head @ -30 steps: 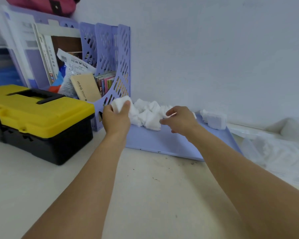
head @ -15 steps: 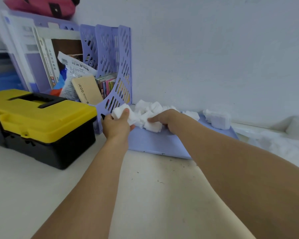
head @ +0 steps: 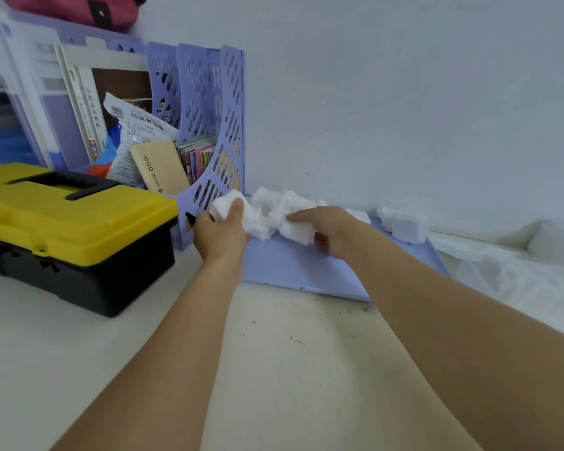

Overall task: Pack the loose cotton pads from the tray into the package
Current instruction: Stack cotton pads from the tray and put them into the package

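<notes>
At frame centre, a stack of cotton pads [head: 226, 207] is clasped in the left hand [head: 220, 235], while the right hand [head: 331, 230] pinches another pad [head: 296, 230] on the lilac tray [head: 293, 268]. Gathering seems underway; next, the pad likely needs adding to the stack. The clear package [head: 531, 275] lies at right.

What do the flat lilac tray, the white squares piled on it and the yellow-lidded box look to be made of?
The flat lilac tray looks like moulded plastic: smooth, evenly coloured, with a dull sheen. The white square pads look like soft cotton: matt and fluffy, with fuzzy edges. The left hand grips a few. The black toolbox with a yellow lid looks like hard plastic, semi-gloss, with moulded ridges.
</notes>
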Available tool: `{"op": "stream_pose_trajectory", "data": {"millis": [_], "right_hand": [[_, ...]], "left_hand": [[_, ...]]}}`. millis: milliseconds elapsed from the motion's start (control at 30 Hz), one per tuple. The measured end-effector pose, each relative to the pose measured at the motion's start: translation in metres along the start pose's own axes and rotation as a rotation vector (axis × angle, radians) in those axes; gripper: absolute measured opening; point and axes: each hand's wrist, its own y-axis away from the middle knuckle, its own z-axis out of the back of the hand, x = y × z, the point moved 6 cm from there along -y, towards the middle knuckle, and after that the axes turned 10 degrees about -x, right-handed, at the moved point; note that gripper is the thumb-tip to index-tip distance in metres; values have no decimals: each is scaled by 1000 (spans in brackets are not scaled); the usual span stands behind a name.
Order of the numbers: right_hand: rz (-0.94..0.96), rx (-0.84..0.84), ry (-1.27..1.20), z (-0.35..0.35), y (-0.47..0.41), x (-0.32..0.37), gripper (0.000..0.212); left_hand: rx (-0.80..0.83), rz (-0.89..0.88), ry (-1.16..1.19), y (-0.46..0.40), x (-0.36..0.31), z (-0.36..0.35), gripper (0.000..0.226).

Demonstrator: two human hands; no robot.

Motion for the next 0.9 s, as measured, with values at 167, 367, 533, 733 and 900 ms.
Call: {"op": "stream_pose_trajectory", "data": {"millis": [167,367,533,733,900], "right_hand": [[224,78,-162,49,38,19,39],[329,258,-71,125,96,11,23],[322,233,13,173,98,8,26],[338,180,104,210,90,9,32],[347,166,102,225,89,11,29]], "left_hand": [[190,-65,-111,28,-7,-17,32],[676,114,-62,121,14,-60,24],[819,226,-43,174,24,-78,31],[781,181,-113,204,15,-103,27],[699,74,-146,207,28,-100,24]]}}
